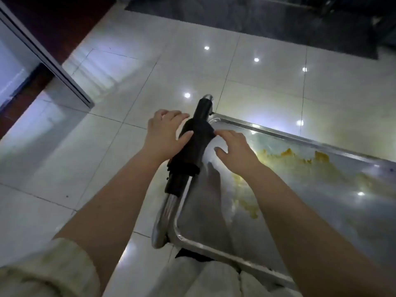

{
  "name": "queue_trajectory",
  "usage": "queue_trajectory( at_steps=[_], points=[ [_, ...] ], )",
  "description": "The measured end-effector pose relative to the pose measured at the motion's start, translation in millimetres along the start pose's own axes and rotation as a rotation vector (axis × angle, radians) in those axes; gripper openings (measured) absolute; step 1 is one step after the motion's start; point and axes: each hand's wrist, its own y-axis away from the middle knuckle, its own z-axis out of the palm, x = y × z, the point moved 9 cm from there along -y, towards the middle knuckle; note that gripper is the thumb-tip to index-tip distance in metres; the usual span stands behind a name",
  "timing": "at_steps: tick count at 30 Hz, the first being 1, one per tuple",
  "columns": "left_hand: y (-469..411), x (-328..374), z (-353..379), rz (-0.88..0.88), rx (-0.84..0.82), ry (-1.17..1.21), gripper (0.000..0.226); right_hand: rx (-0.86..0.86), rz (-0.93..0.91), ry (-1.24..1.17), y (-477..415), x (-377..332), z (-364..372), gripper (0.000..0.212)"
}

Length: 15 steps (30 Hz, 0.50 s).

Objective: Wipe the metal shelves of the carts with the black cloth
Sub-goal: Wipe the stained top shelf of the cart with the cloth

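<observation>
A black cloth [192, 146] is draped over the cart's push handle [171, 202], a metal bar with a black grip. My left hand [165, 133] rests on the cloth's left side, thumb lying across it and fingers fairly straight. On the cloth's right edge my right hand [232, 146] touches it with spread fingertips. The cart's top metal shelf [321, 200] stretches to the right, with yellow smears [300, 159] across it.
Glossy white floor tiles [150, 71] surround the cart and reflect ceiling lights. A dark mat [257, 20] lies at the far side. A metal-framed glass door [42, 54] stands at the left. My light trousers [210, 279] show below the shelf's near rim.
</observation>
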Motion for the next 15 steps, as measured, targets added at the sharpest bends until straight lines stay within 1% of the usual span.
queue_trajectory(
  at_steps=[3,5,7,10,12,15],
  points=[
    [-17,2,22,0.098,-0.121,0.024,0.055,-0.004,0.143,-0.086,-32,5,11,0.053],
    [-23,5,34,0.113,-0.188,0.098,0.062,-0.025,0.193,-0.167,-46,6,19,0.061],
    [-26,2,39,0.118,-0.192,0.182,0.064,-0.029,0.188,-0.258,-53,5,27,0.052],
    [-25,-2,42,0.129,-0.164,0.224,0.067,0.03,0.216,-0.314,-56,6,29,0.036],
    [-24,-3,42,0.121,-0.154,0.223,0.065,0.068,0.234,-0.288,-54,7,26,0.026],
    [-25,-1,36,0.132,-0.137,0.164,0.057,0.159,0.21,-0.287,-43,4,6,0.016]
  ],
)
